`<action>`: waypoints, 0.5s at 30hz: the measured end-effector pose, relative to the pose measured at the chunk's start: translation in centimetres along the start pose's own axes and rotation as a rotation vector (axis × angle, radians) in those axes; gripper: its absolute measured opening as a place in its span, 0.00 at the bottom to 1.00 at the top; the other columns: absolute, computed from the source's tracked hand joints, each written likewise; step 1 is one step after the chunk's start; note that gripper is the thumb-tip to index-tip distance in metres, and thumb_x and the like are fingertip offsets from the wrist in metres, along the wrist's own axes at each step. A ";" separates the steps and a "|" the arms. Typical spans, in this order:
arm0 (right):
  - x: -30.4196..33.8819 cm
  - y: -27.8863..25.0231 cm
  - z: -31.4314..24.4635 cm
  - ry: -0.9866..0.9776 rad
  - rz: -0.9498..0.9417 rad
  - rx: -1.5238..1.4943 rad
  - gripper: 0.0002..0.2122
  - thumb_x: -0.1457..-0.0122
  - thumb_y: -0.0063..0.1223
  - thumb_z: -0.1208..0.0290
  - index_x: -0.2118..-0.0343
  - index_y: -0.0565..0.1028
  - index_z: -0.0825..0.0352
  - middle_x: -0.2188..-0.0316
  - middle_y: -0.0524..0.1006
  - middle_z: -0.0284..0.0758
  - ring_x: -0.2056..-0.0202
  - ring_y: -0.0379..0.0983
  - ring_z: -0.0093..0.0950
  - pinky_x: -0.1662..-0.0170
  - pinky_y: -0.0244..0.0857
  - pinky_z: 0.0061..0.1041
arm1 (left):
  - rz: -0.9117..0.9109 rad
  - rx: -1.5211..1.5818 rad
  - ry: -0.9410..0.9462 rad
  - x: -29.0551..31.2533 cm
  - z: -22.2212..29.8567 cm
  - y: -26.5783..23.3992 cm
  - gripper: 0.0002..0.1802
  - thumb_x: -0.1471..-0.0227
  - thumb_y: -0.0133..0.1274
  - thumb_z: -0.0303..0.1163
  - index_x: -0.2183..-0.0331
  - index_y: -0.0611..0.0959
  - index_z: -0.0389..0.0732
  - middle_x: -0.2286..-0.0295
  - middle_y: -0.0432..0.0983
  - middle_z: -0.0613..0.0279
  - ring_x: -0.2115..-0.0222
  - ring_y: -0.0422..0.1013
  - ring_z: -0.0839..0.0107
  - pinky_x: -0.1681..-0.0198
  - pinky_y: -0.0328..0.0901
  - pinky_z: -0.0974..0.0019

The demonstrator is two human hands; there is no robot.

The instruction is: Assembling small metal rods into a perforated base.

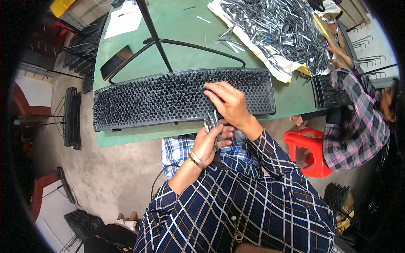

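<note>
A long black board [258, 98] full of small round holes lies along the near edge of the green table. Thin dark sticks stand in the holes over its left and middle parts; the right end shows bare holes. My left hand [206, 144] is closed around a bundle of thin black-and-silver sticks [212, 119], just in front of the board's near edge. Over the board, right of its middle, my right hand [229, 102] is pinched at the edge of the filled holes. Whatever sits between its fingertips is too small to make out.
A black metal frame [157, 42] rises behind the board. On the green table [177, 19] lie a dark phone [117, 62], white paper [123, 21] and a white sack [270, 63] heaped with sticks. To the right, a co-worker [358, 114] reaches toward the heap, beside a red stool [307, 152].
</note>
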State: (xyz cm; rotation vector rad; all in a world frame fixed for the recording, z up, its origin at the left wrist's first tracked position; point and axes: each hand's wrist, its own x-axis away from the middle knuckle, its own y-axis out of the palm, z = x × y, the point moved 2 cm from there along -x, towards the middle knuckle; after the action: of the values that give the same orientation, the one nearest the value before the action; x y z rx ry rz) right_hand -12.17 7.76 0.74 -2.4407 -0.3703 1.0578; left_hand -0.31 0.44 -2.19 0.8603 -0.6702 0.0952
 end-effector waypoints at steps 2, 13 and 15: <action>0.1 -0.1 -0.1 0.002 -0.009 0.011 0.10 0.52 0.58 0.75 0.66 0.77 0.68 0.71 0.75 0.38 0.75 0.73 0.32 0.73 0.67 0.27 | 0.006 -0.008 -0.009 -0.1 0.0 0.0 0.14 0.43 0.44 0.30 0.56 0.71 0.34 0.66 0.75 0.54 0.67 0.73 0.71 0.69 0.71 0.69; -0.4 -1.5 0.0 0.024 -0.198 0.047 0.08 0.49 0.56 0.75 0.65 0.77 0.67 0.70 0.75 0.38 0.74 0.73 0.32 0.72 0.67 0.25 | -0.014 -0.012 -0.004 -0.1 0.2 0.1 0.14 0.43 0.44 0.31 0.57 0.71 0.34 0.65 0.75 0.54 0.67 0.72 0.71 0.68 0.71 0.69; -0.4 -0.9 -0.3 0.034 -0.185 -0.001 0.08 0.49 0.56 0.76 0.65 0.76 0.68 0.71 0.76 0.38 0.73 0.74 0.31 0.72 0.68 0.25 | -0.010 -0.037 -0.009 -0.2 0.0 0.1 0.14 0.44 0.44 0.31 0.57 0.71 0.34 0.65 0.75 0.53 0.67 0.72 0.71 0.68 0.71 0.69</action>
State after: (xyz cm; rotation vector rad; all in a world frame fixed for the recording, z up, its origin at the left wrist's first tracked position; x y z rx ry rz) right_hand -12.27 8.27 1.61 -2.3689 -0.5728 0.9356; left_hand -0.53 0.48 -2.27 0.8285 -0.6744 0.0700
